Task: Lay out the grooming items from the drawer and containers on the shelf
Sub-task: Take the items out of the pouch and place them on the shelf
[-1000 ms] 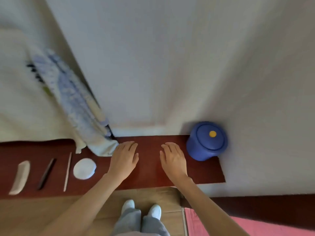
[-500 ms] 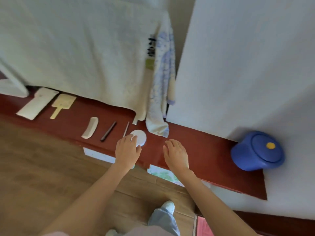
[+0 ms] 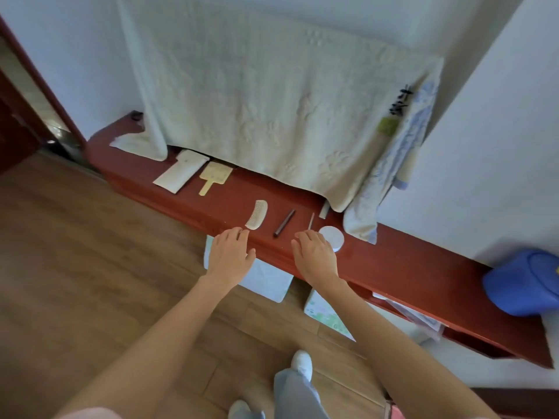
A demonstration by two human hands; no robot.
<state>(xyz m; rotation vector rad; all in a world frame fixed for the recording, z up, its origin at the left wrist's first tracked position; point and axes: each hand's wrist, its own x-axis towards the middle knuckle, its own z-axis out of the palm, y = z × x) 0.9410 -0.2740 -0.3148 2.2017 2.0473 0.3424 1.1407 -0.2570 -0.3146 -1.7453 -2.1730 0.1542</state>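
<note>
My left hand and right hand rest flat, fingers relaxed, grasping nothing, on the red wooden shelf; the cream curved comb lies at one o'clock of my left hand; the round white disc touches my right hand at one o'clock.

Home room, wood-plank floor, white walls, towel draped above low red shelf

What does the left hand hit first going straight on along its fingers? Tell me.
Most likely the cream comb: the left hand points up the shelf with its fingertips just short of the comb's near end. Depth is uncertain.
</note>
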